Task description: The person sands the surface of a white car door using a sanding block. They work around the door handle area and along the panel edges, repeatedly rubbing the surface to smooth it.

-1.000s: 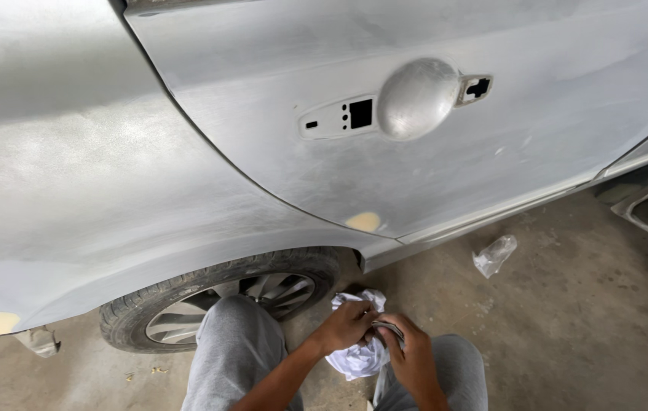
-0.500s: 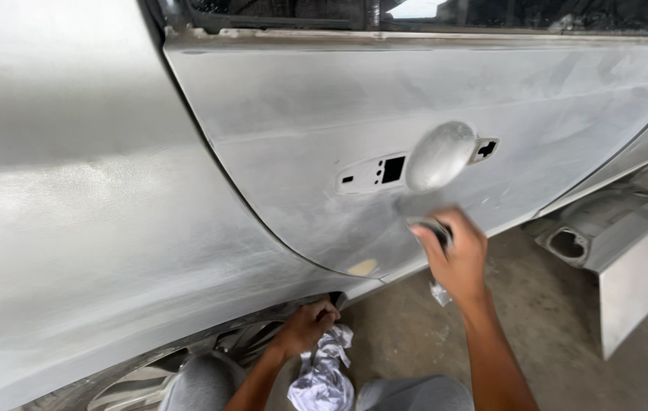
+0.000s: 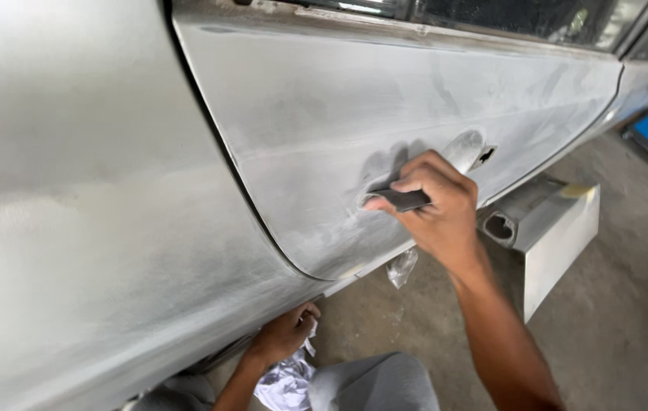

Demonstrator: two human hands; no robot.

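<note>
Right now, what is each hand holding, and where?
Right hand pinches a flat dark-grey sanding pad by its rear end; left hand grips crumpled white paper at its top.

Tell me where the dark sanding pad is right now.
The sanding pad is in the right hand, pressed flat against the car door, just left of the handle recess.

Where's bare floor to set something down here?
Bare concrete floor right of the detached grey panel. Crowded under the door: clear plastic scrap, left hand on white rag. Right hand presses sanding pad.
</note>
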